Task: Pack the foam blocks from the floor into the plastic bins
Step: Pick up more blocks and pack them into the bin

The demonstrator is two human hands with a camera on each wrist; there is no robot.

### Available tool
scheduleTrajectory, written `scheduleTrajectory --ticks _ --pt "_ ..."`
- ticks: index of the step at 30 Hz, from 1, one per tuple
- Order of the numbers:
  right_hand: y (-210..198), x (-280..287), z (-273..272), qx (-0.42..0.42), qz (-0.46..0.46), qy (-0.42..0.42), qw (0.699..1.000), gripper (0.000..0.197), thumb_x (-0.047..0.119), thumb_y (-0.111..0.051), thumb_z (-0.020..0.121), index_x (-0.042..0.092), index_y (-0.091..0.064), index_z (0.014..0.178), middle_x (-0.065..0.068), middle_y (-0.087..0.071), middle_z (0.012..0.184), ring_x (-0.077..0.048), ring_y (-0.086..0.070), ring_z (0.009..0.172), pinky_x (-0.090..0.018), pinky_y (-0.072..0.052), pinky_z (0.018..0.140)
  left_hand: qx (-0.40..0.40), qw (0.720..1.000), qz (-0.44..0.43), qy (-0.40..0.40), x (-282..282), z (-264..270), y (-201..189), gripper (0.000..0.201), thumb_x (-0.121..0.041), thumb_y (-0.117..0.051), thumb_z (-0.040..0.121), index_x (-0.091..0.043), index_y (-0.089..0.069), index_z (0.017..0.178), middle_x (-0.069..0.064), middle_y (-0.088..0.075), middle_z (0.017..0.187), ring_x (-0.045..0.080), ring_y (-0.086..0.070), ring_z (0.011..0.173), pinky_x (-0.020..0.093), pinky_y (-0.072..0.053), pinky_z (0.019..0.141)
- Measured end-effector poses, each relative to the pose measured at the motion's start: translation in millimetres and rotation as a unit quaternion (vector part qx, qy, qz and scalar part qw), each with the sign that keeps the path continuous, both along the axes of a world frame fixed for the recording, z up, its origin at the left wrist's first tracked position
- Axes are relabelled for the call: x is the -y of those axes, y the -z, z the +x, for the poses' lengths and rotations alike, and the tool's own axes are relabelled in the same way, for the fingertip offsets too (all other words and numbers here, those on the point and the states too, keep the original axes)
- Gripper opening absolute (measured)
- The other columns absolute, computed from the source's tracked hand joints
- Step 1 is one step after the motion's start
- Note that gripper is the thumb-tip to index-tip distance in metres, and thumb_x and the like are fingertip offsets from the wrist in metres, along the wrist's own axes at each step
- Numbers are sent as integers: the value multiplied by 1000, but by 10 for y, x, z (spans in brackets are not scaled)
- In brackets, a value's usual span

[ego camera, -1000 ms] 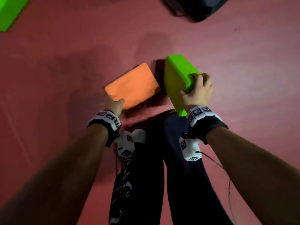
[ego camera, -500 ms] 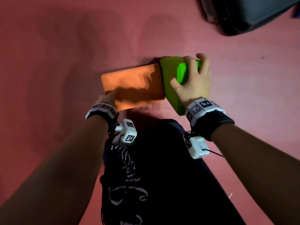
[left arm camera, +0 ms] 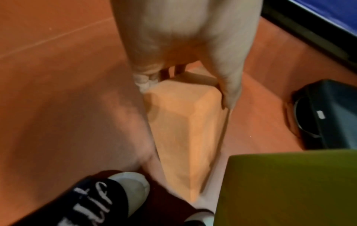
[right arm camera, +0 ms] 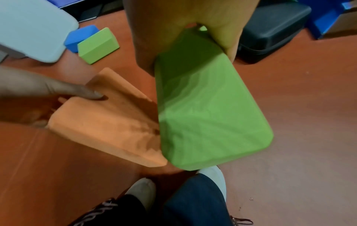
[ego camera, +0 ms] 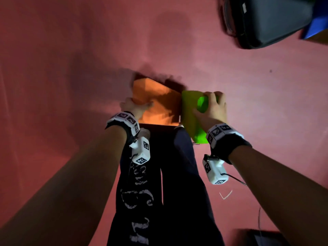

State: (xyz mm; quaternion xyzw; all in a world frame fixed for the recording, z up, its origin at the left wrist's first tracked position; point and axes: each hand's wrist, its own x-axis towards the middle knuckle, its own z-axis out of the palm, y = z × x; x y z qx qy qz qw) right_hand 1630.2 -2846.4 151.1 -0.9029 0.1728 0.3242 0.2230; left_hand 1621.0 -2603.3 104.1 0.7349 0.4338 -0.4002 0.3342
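My left hand point(ego camera: 136, 105) grips the left end of an orange foam block point(ego camera: 159, 105), thumb on its broad face, and holds it tilted above the red floor. In the left wrist view the orange block point(left arm camera: 185, 130) runs down from my fingers. My right hand point(ego camera: 212, 103) grips the far end of a green foam block point(ego camera: 190, 114); the block hangs edge-on beside the orange one, almost touching it. The right wrist view shows the green block point(right arm camera: 208, 114) over my shoes, with the orange block point(right arm camera: 108, 122) to its left.
A black hard case point(ego camera: 266, 20) lies on the floor at the far right. In the right wrist view another green block point(right arm camera: 98, 45) and a blue block point(right arm camera: 81, 36) lie on the floor beside a pale blue plastic piece point(right arm camera: 32, 29). My legs point(ego camera: 165, 192) stand just below the blocks.
The orange block lay flat on the floor; my left hand has since gripped it and tipped it up. My right hand keeps the green block, now close beside the orange one.
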Motion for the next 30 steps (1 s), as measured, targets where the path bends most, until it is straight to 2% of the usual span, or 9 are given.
scheduleTrajectory --ticks 4,7,9,12,14,16,20,25,30 --pt "-502 -338 20 -51 17 -74 996 61 35 -70 75 20 -48 129 -8 -32 137 -34 -38 119 -36 -37 99 2 997 64 41 -229 26 -564 93 -51 -81 63 -2 -40 130 20 -48 132 36 -53 117 40 -46 95" --pt "-831 -667 233 -53 23 -99 993 59 37 -67 76 21 -47 130 -7 -33 136 -34 -39 118 -36 -37 100 33 996 77 41 -576 208 -985 100 -60 -80 50 -2 -45 124 19 -57 125 35 -58 112 41 -50 92" --pt "-998 -902 448 -45 18 -108 993 60 38 -67 75 22 -47 130 -6 -33 135 -34 -39 118 -36 -38 99 45 995 75 50 -853 376 -1204 101 -56 -81 57 -2 -37 130 19 -52 130 36 -53 119 42 -46 96" --pt "-1245 -1416 860 -20 5 -120 993 59 36 -67 76 23 -46 129 -5 -34 135 -33 -40 118 -34 -38 96 101 989 97 52 -1345 636 -1547 85 -48 -78 66 -4 -35 124 19 -48 127 38 -53 114 42 -43 89" --pt "-1355 -1808 1127 -10 4 -137 990 61 35 -69 75 23 -45 130 -4 -34 135 -33 -40 119 -33 -38 96 145 978 133 63 -1636 712 -1690 89 -62 -67 61 -3 -40 121 19 -49 121 38 -54 107 43 -43 86" --pt "-1400 -2338 1393 -16 6 -161 987 64 36 -71 74 23 -44 131 -4 -33 136 -32 -40 121 -35 -38 98 187 969 158 41 -2045 723 -1767 95 -69 -53 50 -3 -46 118 19 -53 115 39 -57 100 44 -46 82" --pt "-1389 -3476 1772 -22 -5 -178 984 63 35 -72 75 21 -45 130 -7 -34 133 -34 -43 120 -36 -40 98 148 979 139 -25 -3063 820 -1758 77 -43 -78 64 -6 -43 122 20 -52 122 41 -55 108 48 -48 87" --pt "-1297 -4892 2057 -17 24 -191 981 60 36 -73 73 20 -49 125 -7 -38 129 -34 -47 117 -36 -43 95 129 983 131 -19 -4455 1124 -1857 81 -45 -75 68 -11 -37 131 18 -44 132 39 -44 121 45 -38 98" --pt "-1436 -6431 2510 -3 71 -231 970 57 35 -70 74 19 -49 124 -9 -39 128 -34 -47 115 -37 -41 96 106 981 147 -66 -6004 1541 -2166 84 -52 -71 69 -13 -32 132 17 -42 132 41 -45 120 46 -41 93"
